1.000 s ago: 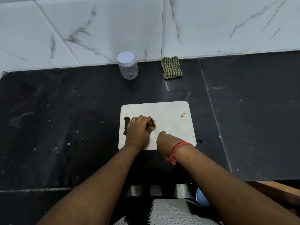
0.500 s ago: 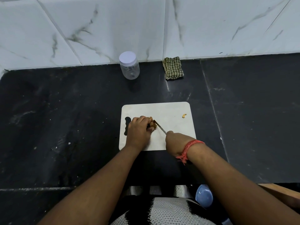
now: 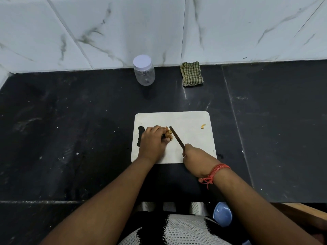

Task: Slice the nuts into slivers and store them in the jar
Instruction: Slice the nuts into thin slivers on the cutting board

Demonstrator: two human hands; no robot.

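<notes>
A white cutting board [image 3: 187, 119] is lying on a dark stone counter [image 3: 70, 121], and everything else is placed around it. Near the board's left side, just right of its dark wavy handle cutout [image 3: 140, 136], the left hand [image 3: 153, 140] is curling its fingers over a small clump of nuts [image 3: 169, 135] and pinning them against the board. The nuts are showing as pale tan and golden-brown lumps peeking out past the fingertips; how many there are cannot be told, since the hand is covering most of them. One separate nut piece [image 3: 203, 126], small, curved and yellowish, is lying alone near the board's right edge, well apart from the clump.

The right hand [image 3: 193, 156] is sitting over the board's near right corner and is gripping the handle of a knife [image 3: 177, 137]. The thin dark blade is slanting up and to the left across the board, with its tip just beside the nuts. A red thread band [image 3: 215, 173] is wrapping the right wrist.

Beyond the board's far edge, against the marbled white wall tiles [image 3: 123, 29], a clear jar [image 3: 144, 70] with a white lid on is standing upright and looking empty. To the jar's right, also beyond the board, a folded green checked cloth [image 3: 192, 74] is lying on the counter.
</notes>
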